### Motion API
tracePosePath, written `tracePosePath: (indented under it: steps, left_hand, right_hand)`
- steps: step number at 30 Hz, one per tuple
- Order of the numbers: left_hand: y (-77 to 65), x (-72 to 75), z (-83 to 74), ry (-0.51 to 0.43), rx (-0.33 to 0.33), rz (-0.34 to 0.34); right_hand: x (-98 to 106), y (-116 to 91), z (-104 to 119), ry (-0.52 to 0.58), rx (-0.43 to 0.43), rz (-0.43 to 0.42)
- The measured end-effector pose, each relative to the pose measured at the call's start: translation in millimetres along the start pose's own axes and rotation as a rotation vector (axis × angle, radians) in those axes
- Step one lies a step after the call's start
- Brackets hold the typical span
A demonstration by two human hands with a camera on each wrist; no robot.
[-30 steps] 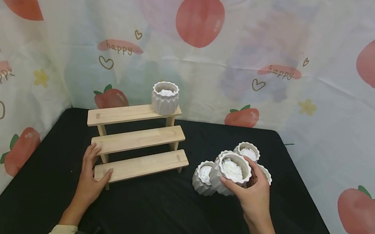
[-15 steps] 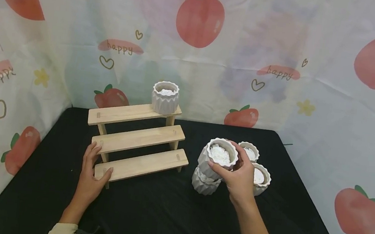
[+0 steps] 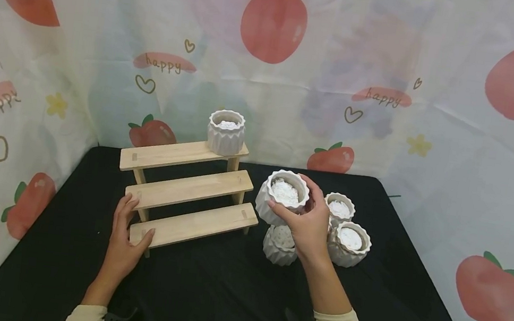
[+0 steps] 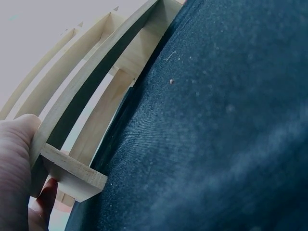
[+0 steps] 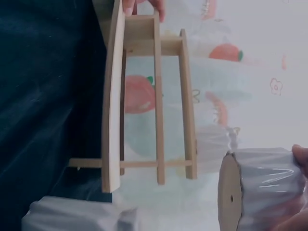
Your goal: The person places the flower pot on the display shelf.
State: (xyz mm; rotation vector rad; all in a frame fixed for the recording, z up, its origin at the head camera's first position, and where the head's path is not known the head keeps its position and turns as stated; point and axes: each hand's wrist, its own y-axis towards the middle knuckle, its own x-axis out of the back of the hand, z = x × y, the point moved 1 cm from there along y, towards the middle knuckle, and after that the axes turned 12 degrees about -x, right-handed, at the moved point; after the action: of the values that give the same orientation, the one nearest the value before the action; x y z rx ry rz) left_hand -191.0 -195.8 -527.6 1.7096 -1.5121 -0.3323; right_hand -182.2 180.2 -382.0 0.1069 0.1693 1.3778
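Note:
My right hand (image 3: 309, 223) grips a white fluted flowerpot (image 3: 271, 203) with pale crumbly filling, thumb near the rim and fingers round the far side. In the right wrist view this flowerpot (image 5: 264, 187) shows its underside with a small hole. The pot is raised and overlaps another white pot (image 3: 280, 249) below it. At the left end of a three-step wooden shelf (image 3: 191, 222), my left hand (image 3: 127, 241) holds the lowest board. The left wrist view has the thumb (image 4: 21, 127) on top and a finger below the board. One more pot (image 3: 225, 138) stands on the top step's right end.
To the right of my right hand, two further white pots (image 3: 349, 242) (image 3: 340, 208) stand close together on the black cloth (image 3: 221, 295). A fabric backdrop (image 3: 292, 111) with printed fruit encloses the table behind and at both sides.
My right hand has carried the flowerpot left and upward, away from the group of pots toward the shelf. My left hand has stayed on the shelf's left end.

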Motion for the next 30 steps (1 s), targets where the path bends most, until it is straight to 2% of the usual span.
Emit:
tracePosePath:
  steps: [6, 14, 22, 30]
  left_hand:
    - [-1.2, 2.5, 6.3, -0.021, -0.012, 0.005]
    - [-1.8, 1.8, 7.4, -0.027, -0.027, 0.002]
    - [-1.4, 2.5, 7.8, -0.033, -0.044, 0.001]
    - [-2.3, 1.7, 11.5, -0.023, -0.066, 0.002]
  right_hand:
    - [-24, 11, 5, 0.028, 0.022, 0.033]
    - [-57, 22, 10, -0.001, 0.032, 0.062]
    - [-90, 31, 8, 0.01, 0.069, 0.068]
    - [-117, 38, 2, 0.001, 0.061, 0.091]
